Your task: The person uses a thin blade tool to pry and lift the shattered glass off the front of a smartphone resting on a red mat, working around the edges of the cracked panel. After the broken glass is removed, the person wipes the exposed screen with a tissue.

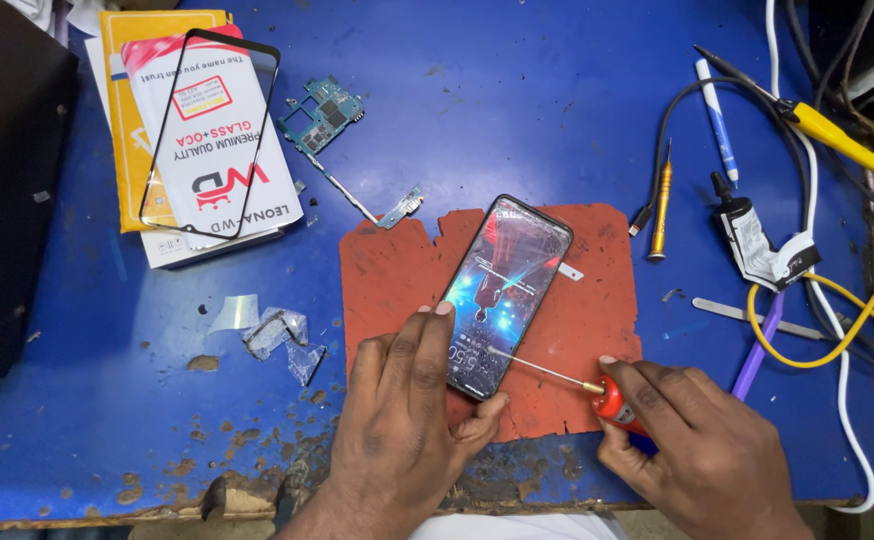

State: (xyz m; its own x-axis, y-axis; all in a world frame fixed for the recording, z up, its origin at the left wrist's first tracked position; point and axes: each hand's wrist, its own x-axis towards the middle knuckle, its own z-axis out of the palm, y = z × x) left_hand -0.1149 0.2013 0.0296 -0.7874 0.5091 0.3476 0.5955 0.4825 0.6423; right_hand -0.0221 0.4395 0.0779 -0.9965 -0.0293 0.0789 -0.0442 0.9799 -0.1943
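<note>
Glass-faced phone (505,290), light, slick, fragile: my left hand (402,400) clamps its six-o'clock edges, right hand (692,440) grips the red screwdriver (597,388).

You're over a blue-painted worktable (517,90), its paint chipped and worn down to brown along the near edge (257,470). A dark flat panel (2,190) lies over the table's left side, and a dim strip with tangled cables (857,60) runs along the right. Light is even and bright across the top, with soft shadows.
</note>
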